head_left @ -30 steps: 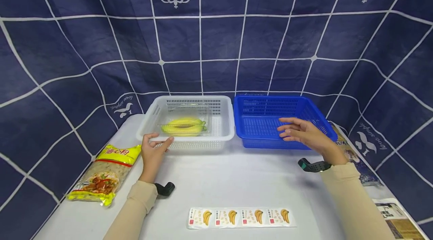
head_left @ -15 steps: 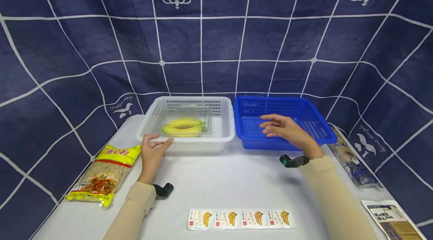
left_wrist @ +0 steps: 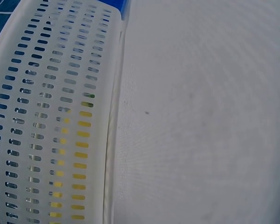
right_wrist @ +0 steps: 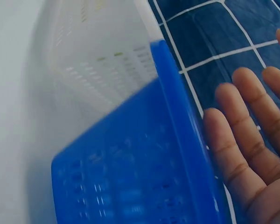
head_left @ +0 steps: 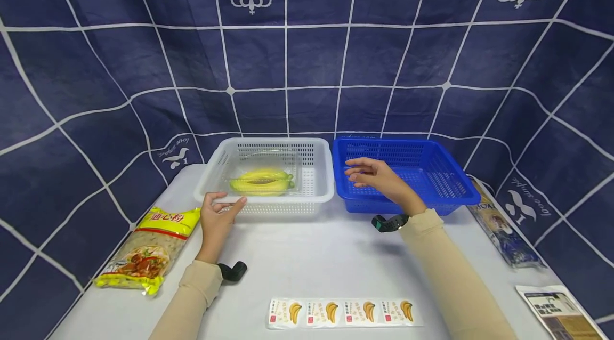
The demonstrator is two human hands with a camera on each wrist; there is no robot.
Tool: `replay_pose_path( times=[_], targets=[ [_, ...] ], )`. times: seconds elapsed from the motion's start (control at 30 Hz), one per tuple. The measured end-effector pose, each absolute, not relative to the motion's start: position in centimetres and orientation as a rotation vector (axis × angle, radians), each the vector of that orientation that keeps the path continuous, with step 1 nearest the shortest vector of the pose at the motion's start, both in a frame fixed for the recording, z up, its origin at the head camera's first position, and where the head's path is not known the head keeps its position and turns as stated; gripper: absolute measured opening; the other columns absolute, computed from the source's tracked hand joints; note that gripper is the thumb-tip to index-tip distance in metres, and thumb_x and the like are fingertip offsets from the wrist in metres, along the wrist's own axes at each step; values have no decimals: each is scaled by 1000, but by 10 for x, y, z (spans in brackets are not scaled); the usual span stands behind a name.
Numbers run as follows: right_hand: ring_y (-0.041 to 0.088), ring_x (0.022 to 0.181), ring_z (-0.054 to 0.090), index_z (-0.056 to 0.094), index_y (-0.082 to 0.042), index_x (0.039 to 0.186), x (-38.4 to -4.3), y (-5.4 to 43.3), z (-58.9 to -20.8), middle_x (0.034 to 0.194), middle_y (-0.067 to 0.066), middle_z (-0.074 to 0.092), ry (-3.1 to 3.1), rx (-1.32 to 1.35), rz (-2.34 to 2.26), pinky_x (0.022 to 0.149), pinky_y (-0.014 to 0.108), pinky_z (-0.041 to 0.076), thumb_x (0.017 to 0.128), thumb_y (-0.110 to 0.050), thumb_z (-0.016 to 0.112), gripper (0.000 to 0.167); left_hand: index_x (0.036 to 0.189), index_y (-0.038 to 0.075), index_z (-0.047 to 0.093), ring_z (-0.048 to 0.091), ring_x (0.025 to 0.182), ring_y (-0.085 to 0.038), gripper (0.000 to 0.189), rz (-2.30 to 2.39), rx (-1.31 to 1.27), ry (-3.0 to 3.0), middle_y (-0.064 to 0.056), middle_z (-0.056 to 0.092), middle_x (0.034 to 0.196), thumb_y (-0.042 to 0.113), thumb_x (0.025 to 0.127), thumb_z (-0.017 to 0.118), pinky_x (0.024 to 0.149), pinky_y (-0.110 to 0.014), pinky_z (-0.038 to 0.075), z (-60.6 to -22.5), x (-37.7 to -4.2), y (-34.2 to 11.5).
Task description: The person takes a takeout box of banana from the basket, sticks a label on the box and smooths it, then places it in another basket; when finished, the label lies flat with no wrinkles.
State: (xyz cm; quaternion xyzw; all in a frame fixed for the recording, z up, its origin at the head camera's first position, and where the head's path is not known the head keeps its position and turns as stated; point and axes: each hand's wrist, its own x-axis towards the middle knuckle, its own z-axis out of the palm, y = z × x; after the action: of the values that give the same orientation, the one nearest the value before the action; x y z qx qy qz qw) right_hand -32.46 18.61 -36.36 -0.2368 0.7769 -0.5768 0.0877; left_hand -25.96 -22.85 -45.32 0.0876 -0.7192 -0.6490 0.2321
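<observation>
My left hand holds the front rim of a white plastic basket near its left corner. Inside lies a clear plastic box with yellow fruit that look like bananas, green at the tip. Through the wall slots in the left wrist view, the yellow shows too. My right hand hovers over the left part of a blue plastic basket, its fingers relaxed and holding nothing. In the right wrist view, its fingers are spread beside the blue rim.
A strip of banana-print labels lies at the table's front. To the left is a yellow-ended food bag. Two packets, one dark and one white and brown, lie at right. A blue gridded cloth hangs behind.
My right hand has moved left across the blue basket, from its right half to its left part. The left hand has kept its place on the white rim.
</observation>
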Motion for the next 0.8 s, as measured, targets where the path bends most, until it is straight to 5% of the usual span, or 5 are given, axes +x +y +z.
replay_pose_path(
  times=[0.8],
  targets=[
    [45,134,60,49,5,157,-349,115,-364,148,33,56,2276,-700,-1727,102,41,59,107,-7,65,53,121,2,54,64,59,-10,48,-1840,233,-1927,11,69,74,5,89,89,52,-19,47,-451,-259,-230]
  ],
)
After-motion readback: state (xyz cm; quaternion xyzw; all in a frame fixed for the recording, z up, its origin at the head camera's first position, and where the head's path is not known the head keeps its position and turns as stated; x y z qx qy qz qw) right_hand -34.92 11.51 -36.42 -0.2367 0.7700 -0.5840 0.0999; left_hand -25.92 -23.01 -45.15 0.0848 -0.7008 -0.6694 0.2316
